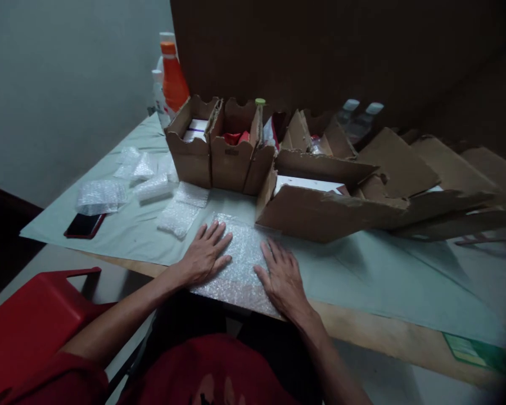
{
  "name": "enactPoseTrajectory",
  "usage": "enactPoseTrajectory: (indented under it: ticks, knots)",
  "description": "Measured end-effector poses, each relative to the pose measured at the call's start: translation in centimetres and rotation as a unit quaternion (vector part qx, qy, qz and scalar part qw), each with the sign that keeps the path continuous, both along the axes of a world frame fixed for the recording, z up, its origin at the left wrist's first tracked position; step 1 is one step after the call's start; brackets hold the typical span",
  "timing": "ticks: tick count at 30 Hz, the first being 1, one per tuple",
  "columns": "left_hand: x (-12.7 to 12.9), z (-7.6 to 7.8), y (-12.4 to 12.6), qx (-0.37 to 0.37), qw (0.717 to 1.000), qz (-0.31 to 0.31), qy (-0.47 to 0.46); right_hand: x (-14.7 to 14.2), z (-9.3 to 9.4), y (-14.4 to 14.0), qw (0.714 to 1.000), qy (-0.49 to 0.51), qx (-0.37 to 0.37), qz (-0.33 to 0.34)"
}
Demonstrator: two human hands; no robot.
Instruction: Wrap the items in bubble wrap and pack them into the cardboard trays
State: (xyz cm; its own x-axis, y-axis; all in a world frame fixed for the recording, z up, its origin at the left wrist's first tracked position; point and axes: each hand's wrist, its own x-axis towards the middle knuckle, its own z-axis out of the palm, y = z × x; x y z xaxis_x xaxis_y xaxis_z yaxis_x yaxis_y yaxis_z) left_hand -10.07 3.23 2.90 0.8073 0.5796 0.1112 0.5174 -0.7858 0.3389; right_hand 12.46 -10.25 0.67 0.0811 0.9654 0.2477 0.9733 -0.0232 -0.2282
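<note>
Pressing the bubble wrap [241,260] flat on the bench [362,275], the left hand [204,256] and right hand [281,277] lie open, gripping nothing; spreading outward evenly should avoid creases.

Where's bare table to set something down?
Right of the right hand, in front of the big open box. Some between the phone and left hand. Crowded: bubble-wrap packets and small boxes behind.
</note>
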Motion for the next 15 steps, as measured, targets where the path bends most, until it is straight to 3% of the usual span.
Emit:
enactPoseTrajectory:
  ticks: [2,4,8,11,15]
  knots:
    - [-1.1,0.7,0.4,0.033,0.998,0.044,-0.032,0.6,-0.2,-0.6,1.000,-0.004,0.006,-0.001]
    - [-2.5,1.4,1.9,0.071,0.986,0.134,-0.063,0.7,-0.3,-0.7,1.000,-0.006,0.011,0.001]
    - [-5.3,2.3,7.0,0.066,0.947,0.309,-0.060,0.5,-0.4,-0.4,1.000,-0.008,0.017,-0.004]
    - [-5.6,2.0,9.8,0.045,0.939,0.337,-0.063,0.6,-0.4,-0.3,0.999,-0.017,0.027,-0.005]
    - [-4.7,1.5,9.6,0.048,0.948,0.298,-0.095,0.9,-0.7,-0.3,0.998,-0.045,0.042,-0.003]
